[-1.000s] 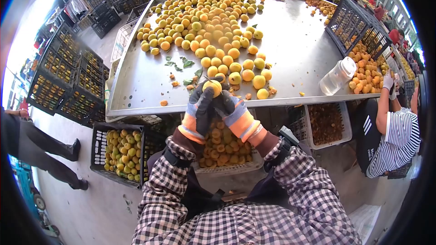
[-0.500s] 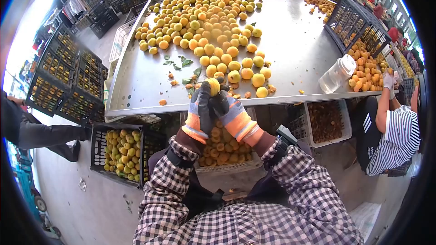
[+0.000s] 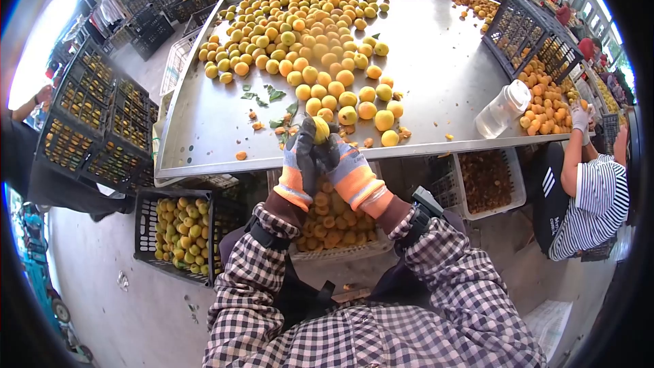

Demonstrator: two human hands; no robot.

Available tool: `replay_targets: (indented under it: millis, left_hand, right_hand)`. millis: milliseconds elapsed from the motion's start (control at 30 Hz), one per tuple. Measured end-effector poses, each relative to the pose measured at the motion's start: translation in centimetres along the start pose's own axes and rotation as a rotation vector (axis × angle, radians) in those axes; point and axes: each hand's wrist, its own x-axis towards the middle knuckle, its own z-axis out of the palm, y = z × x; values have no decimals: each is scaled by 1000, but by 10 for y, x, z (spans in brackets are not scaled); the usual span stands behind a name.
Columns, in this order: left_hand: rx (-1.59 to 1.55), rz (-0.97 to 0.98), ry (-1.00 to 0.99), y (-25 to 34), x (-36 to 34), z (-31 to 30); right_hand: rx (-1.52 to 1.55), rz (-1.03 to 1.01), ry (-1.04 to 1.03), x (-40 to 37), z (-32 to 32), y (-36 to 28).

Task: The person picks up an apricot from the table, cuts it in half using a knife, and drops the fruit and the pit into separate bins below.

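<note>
Both my hands wear orange and grey work gloves with dark palms and meet at the table's near edge. My left hand (image 3: 300,167) and my right hand (image 3: 346,167) are closed around one yellow apricot (image 3: 321,129), which shows between the fingertips. Part of the apricot is hidden by the gloves. Just beyond my fingers, a heap of loose apricots (image 3: 310,68) spreads over the metal table (image 3: 443,68). Scraps of brown pulp or pits and green leaves (image 3: 275,93) lie near my left hand. Below my wrists stands a crate of apricot pieces or fruit (image 3: 334,221).
A black crate of apricots (image 3: 184,232) sits on the floor at left, near stacked crates (image 3: 92,116). A plastic bottle (image 3: 504,110) and a tilted crate (image 3: 531,34) spilling apricots are at right. A white bin (image 3: 487,180) holds brown scraps. A co-worker in stripes (image 3: 599,187) sits right.
The view has shifted slightly. My hands stay together on the apricot, which appears a little turned. At far left, a standing person has shifted, and an arm now shows by the stacked crates.
</note>
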Motion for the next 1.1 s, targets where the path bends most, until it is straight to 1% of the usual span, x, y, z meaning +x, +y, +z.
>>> replay_targets:
  millis: [100,133,167,200,267,300,367,400,433,467,500,533,600,633,667,700,733,767,800,833,867,900,933,1000,1033,1100]
  left_hand:
    - [-3,59,-34,-9,4,-6]
    - [-162,3,21,-11,4,-2]
    - [-322,-54,75,-13,5,0]
    - [-322,-54,71,-15,5,1]
    - [-420,-72,134,-17,7,1]
    - [-420,-69,134,-15,6,-2]
    - [-234,-76,-18,-9,4,-11]
    - [-235,-75,-18,-9,4,-13]
    - [-55,79,-38,-9,5,-15]
    - [125,234,-56,-9,5,-16]
    - [123,237,-55,-8,6,-17]
    - [131,236,-99,-6,7,-16]
    - [149,233,-188,-3,8,-15]
    - [116,156,-191,1,5,-14]
    - [116,156,-194,0,9,-17]
    - [124,191,-238,-3,14,-21]
    - [132,225,-281,-3,17,-22]
    - [143,233,-182,-4,16,-20]
    - [145,229,-185,-4,14,-20]
    - [109,138,-132,3,9,-15]
    - [71,50,-77,7,7,-13]
    - [322,182,-44,-3,15,-23]
    - [321,183,-41,-1,16,-27]
    - [414,85,-101,0,15,-31]
    - [400,155,-97,2,10,-28]
    - [388,189,-94,5,5,-27]
  right_hand:
    - [-25,17,15,4,18,16]
    - [-24,16,16,5,24,20]
    - [-173,3,-16,5,30,24]
    - [-324,-9,-47,5,34,28]
    - [-368,-5,-47,6,33,26]
    - [-410,1,-50,6,32,26]
    - [-362,18,-90,9,15,15]
    - [-315,34,-128,10,3,7]
    - [-318,32,-128,7,-10,-8]
    - [-202,33,-33,4,-24,-26]
    - [-84,35,62,2,-31,-34]
    - [-85,33,62,1,-32,-34]
    - [-145,95,52,0,-35,-33]
    - [-146,96,54,1,-34,-30]
    - [-212,37,72,1,-32,-25]
    - [-276,-20,88,2,-30,-21]
    - [-275,-18,89,2,-32,-22]
    - [-308,-29,45,1,-35,-25]
    - [-341,-41,3,1,-36,-27]
    - [-340,-37,5,0,-36,-26]
    - [-346,-79,8,-1,-34,-24]
    - [-352,-123,10,0,-33,-23]
    - [-352,-126,8,1,-34,-25]
    - [-292,-111,-57,-1,-38,-27]
    - [-292,-110,-59,-2,-34,-20]
    - [-201,-326,107,-1,-21,-3]
